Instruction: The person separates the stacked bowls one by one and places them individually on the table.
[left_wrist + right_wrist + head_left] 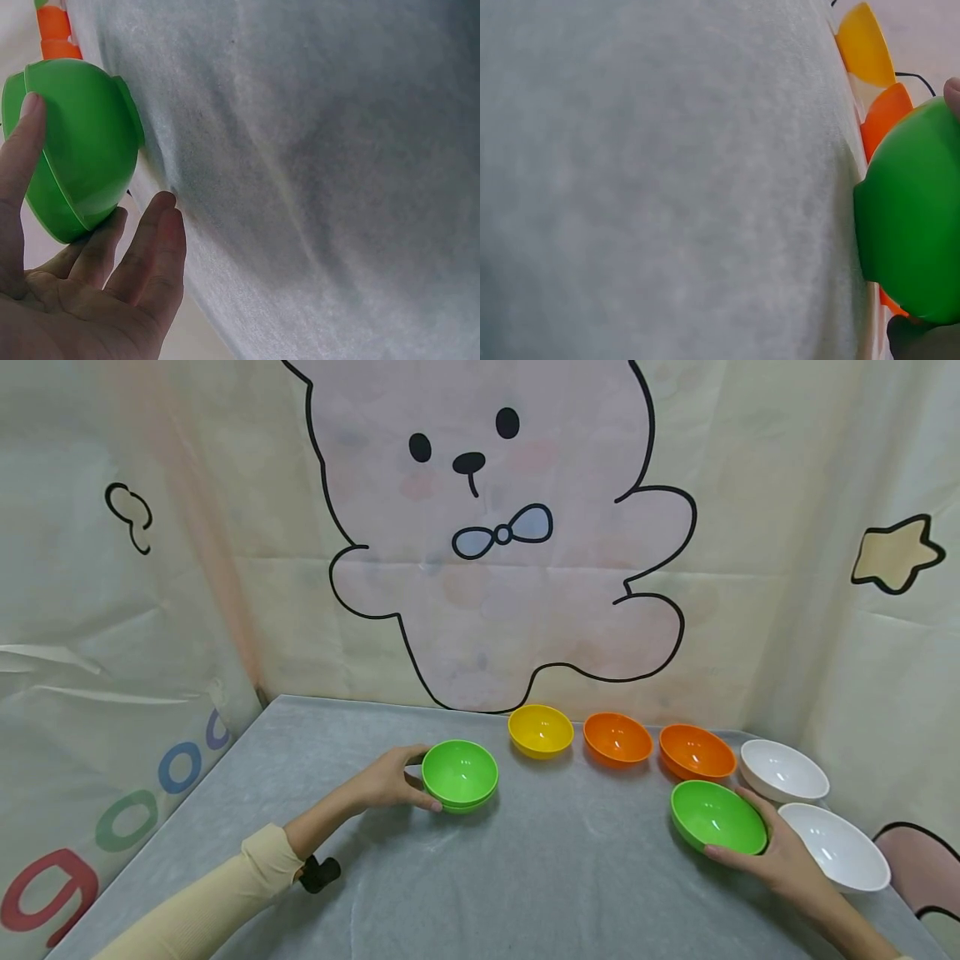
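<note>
Two nested green bowls [460, 772] stand on the table at centre left. My left hand [395, 779] holds them from the left side, the thumb near the front and the fingers behind. In the left wrist view the thumb [28, 139] presses on the side of the green bowls [86, 142], close to the rim. On the right, my right hand [780, 852] grips another green bowl [718, 817] by its right side, thumb at the front. That green bowl [915, 214] looks slightly tilted, close over the cloth in the right wrist view.
Along the back edge stand a yellow bowl [540, 732] and two orange bowls [617, 740]. Two white bowls [783, 771] are at the right, one partly behind my right hand. A grey cloth [562, 877] covers the table, with a printed curtain [750, 568] behind it.
</note>
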### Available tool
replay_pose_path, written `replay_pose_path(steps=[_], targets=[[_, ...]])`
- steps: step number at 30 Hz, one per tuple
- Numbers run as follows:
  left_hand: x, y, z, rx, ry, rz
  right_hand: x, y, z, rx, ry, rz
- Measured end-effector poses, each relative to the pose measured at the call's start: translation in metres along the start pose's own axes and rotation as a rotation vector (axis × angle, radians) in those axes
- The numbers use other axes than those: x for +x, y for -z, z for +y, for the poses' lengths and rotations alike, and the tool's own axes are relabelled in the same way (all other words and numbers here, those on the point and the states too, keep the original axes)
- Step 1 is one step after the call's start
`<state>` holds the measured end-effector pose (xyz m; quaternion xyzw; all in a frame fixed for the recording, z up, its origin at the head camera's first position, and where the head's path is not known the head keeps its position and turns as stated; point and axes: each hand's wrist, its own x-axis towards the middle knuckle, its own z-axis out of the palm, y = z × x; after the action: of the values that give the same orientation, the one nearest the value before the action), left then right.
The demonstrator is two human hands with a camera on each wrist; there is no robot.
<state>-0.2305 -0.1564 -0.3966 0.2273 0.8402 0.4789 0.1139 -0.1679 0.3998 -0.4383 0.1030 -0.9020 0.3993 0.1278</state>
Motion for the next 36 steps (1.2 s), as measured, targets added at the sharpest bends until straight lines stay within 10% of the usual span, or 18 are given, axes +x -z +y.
replay_pose_path(steps=[36], targets=[[0.0,0.0,0.0,0.009,0.016,0.006,0.022,0.024,-0.032,-0.014,0.113,-0.048]])
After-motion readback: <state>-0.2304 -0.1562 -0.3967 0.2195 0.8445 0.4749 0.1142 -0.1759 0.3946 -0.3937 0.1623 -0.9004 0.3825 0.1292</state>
